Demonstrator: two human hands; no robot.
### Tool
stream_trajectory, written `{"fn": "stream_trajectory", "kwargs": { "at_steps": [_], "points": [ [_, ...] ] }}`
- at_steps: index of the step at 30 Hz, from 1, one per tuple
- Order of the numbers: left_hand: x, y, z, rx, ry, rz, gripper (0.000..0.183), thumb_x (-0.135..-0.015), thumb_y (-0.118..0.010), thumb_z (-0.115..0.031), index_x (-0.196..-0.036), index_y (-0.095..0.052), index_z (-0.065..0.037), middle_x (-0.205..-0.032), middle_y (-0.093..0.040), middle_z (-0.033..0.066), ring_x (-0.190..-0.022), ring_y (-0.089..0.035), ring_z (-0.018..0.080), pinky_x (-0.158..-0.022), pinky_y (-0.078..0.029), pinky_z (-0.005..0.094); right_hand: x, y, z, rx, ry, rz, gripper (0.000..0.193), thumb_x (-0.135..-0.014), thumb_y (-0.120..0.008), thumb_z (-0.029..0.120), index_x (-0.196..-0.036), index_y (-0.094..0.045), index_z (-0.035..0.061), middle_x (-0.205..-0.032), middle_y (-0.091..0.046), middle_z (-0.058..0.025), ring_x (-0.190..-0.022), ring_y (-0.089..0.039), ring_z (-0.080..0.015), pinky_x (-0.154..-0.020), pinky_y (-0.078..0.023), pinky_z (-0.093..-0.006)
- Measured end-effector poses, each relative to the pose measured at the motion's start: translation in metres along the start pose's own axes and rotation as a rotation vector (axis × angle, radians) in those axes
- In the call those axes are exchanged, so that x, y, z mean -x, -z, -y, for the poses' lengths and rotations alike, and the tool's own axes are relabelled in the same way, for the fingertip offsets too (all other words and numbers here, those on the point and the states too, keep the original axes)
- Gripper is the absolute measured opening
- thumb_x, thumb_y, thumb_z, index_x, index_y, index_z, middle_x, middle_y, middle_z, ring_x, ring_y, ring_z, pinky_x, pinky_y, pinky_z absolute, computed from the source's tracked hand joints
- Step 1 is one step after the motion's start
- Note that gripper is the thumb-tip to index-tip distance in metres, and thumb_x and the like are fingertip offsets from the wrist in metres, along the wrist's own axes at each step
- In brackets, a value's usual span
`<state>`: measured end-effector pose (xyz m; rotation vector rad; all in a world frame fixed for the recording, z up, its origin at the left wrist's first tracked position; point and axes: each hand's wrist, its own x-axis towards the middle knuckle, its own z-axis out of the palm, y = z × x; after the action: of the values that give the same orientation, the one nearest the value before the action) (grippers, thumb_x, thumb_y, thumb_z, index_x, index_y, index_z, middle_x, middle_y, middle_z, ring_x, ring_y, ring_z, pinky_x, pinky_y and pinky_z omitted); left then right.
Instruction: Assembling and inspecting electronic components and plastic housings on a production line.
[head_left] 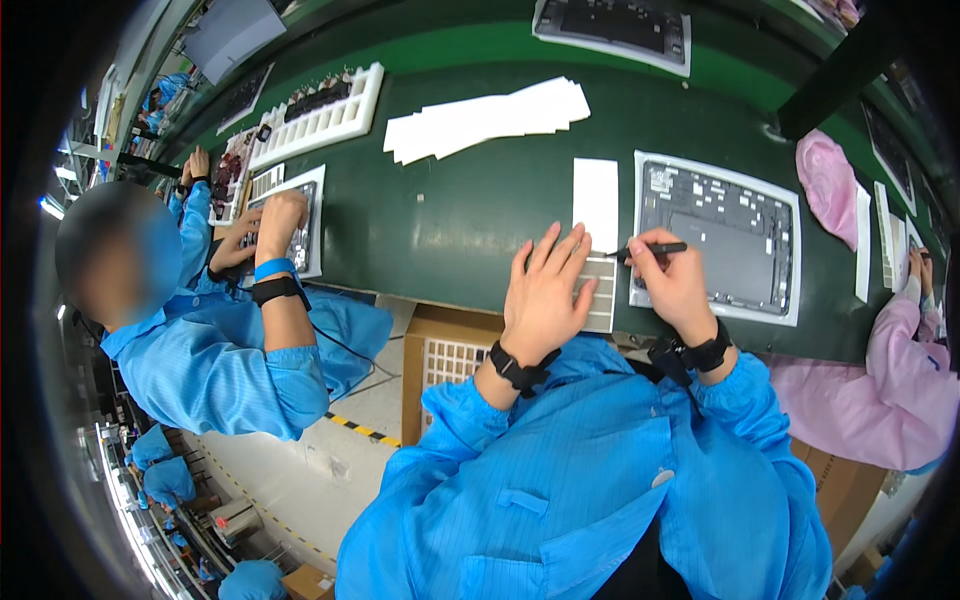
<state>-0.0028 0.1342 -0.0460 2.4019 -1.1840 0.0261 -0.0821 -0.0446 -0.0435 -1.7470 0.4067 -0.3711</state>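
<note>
My left hand (pixel 548 290) lies with fingers stretched out over the left side of a sheet of grey adhesive strips (pixel 600 300) near the bench's front edge. Between the fingers of my right hand (pixel 672 285) is a pair of black tweezers (pixel 668 248), tips pointing left at the top of that sheet. A white paper piece (pixel 596 190) lies just beyond the strips. Right of them rests a dark tablet housing (pixel 725 238) on a white liner, partly behind my right hand.
Fanned white sheets (pixel 490 118) lie on the green bench (pixel 440 220), with a white slotted tray (pixel 345 118) to their left. Another housing (pixel 620 28) is at the back. A pink cloth (pixel 828 185) lies right. Co-workers sit on both sides; a cardboard box (pixel 413 385) stands below the edge.
</note>
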Motion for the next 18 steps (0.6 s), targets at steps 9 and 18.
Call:
{"fn": "stream_trajectory", "kwargs": {
  "at_steps": [9,18],
  "points": [
    [0.004,0.002,0.001,-0.006,-0.008,-0.009,0.052,-0.088,-0.060,-0.024,-0.137,-0.052,-0.010,-0.146,-0.047,0.0046,-0.138,-0.037,0.0282,-0.111,-0.028,0.0498,0.003,-0.001,-0.001,0.037,-0.049,0.048,0.016,-0.097,-0.058,0.013,-0.097,-0.064,-0.0017,-0.076,-0.066,-0.0038,-0.064,-0.058,-0.0063,-0.059,-0.047,-0.0197],
    [-0.001,-0.003,0.001,0.002,-0.012,-0.035,0.051,-0.088,-0.061,-0.023,-0.136,-0.053,-0.009,-0.144,-0.049,0.0048,-0.137,-0.039,0.0294,-0.111,-0.029,0.0486,-0.005,0.010,0.004,-0.250,-0.098,-0.084,0.021,-0.096,-0.059,0.012,-0.106,-0.064,-0.0046,-0.072,-0.066,-0.0085,-0.054,-0.056,-0.0058,-0.046,-0.042,-0.0187]
  ]
}}
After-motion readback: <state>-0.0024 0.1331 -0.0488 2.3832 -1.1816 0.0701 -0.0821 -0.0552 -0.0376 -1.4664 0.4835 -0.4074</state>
